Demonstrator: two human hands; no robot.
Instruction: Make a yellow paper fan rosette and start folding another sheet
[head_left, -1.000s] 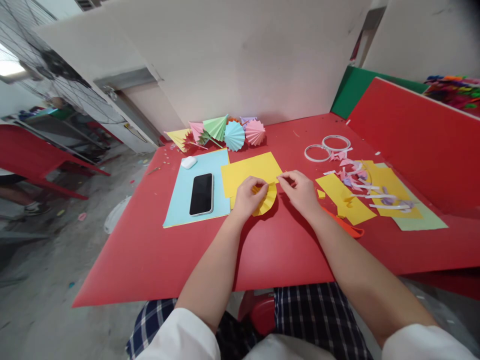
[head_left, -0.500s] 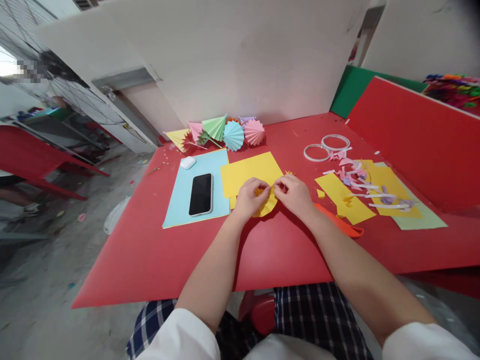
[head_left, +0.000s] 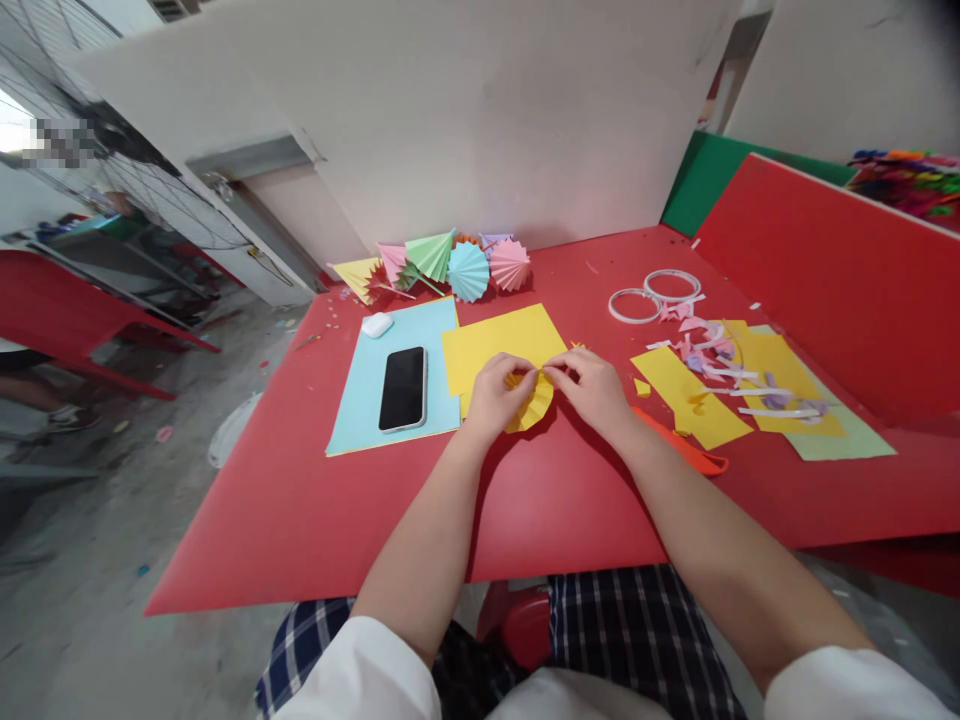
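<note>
Pinching a yellow pleated fan (head_left: 532, 408) near the center of the frame, over a red surface (head_left: 337, 530), with thumb and forefinger of the left hand (head_left: 496, 398) closed on its upper part and fingertips of the right hand (head_left: 594, 392) pinching the upper edge just beside them. Already creased along its length and opened to a rounded shape, by the look of it; impossible to tell joined ends from loose ones beneath the fingertips. Seen in the upper middle of the frame, already folded and spread: a cluster of pleated paper pieces (head_left: 431, 258) in pastel colors. Left flat and unpleated: a yellow sheet (head_left: 487, 340) just beyond the fan, a light-blue sheet (head_left: 352, 405) under a dark-screened phone (head_left: 403, 390) to the left, and a yellow strip (head_left: 675, 385) at the right, near an orange object (head_left: 697, 455). Compared with a second ago, brings the right fingertips farther left, from apart to close against the left ones; keeps the left hand, fan and surrounding papers in nearly the same places.
</note>
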